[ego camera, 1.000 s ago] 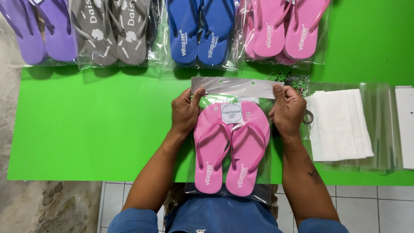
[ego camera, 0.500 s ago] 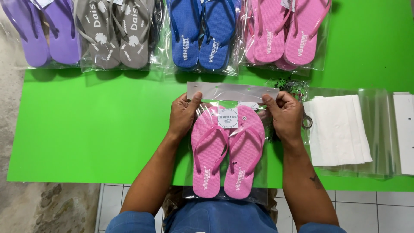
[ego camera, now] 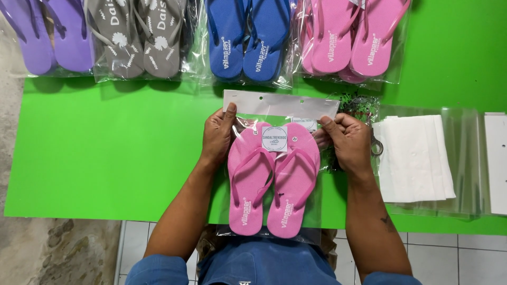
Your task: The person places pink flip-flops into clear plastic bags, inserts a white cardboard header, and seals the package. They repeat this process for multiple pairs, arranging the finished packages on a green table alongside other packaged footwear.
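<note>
Gripping a clear bag (ego camera: 274, 174) of pink flip-flops (ego camera: 272, 179) at its upper corners, a person works at a bright green table (ego camera: 105, 158). The left hand (ego camera: 217, 136) curls around the bag's left edge, its index finger lying up against the grey header card (ego camera: 280, 104); the right hand (ego camera: 347, 141) pinches the right edge just below that card, fingers bent and closed on the plastic. Between the two hands the pair lies flat, toes away from the person, a round white label (ego camera: 274, 139) over the toe ends, heels overhanging the near table edge. Along the far side sit four more bagged pairs: purple (ego camera: 45, 34), grey (ego camera: 140, 37), blue (ego camera: 248, 37) and pink (ego camera: 354, 37). Just beside the right hand lies a stack of clear bags with white cards (ego camera: 417, 158). Glossy film wrinkles over the smooth foam soles.
</note>
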